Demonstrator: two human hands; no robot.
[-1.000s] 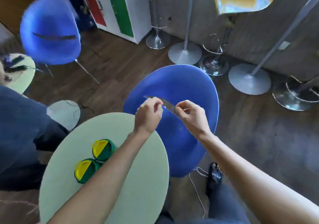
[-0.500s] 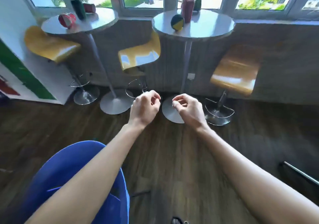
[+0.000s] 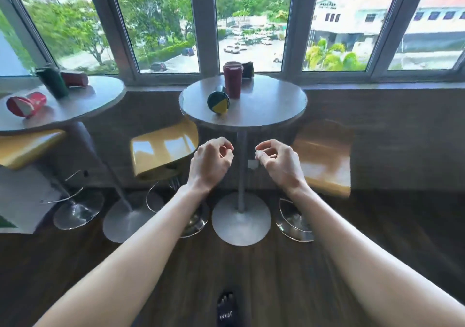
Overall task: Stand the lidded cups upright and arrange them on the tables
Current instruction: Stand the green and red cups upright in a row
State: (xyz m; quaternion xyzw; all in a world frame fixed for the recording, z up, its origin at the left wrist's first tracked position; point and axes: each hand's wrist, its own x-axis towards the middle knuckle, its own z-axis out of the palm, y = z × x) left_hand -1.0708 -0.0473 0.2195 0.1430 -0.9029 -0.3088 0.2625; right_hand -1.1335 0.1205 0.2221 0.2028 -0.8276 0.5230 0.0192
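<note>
On the round grey table (image 3: 271,110) ahead, a maroon lidded cup (image 3: 233,80) stands upright. A dark green cup with a green-and-yellow lid (image 3: 218,101) lies on its side in front of it, and a dark cup (image 3: 247,69) lies behind. The left table (image 3: 75,107) carries a red cup lying down (image 3: 26,104), an upright dark green cup (image 3: 52,81) and another red cup on its side (image 3: 75,78). My left hand (image 3: 210,163) and my right hand (image 3: 278,161) hang below the near table's edge, fingers loosely curled, holding nothing.
Yellow bar stools (image 3: 163,150) (image 3: 324,155) stand under the near table, another (image 3: 27,148) under the left one. Chrome table bases (image 3: 241,222) rest on the dark wood floor. A window wall runs behind the tables. My foot (image 3: 227,310) shows at the bottom.
My view swung up from the low green table and blue chair to the high tables by the window. The grey strip my hands held a second ago is gone from them.
</note>
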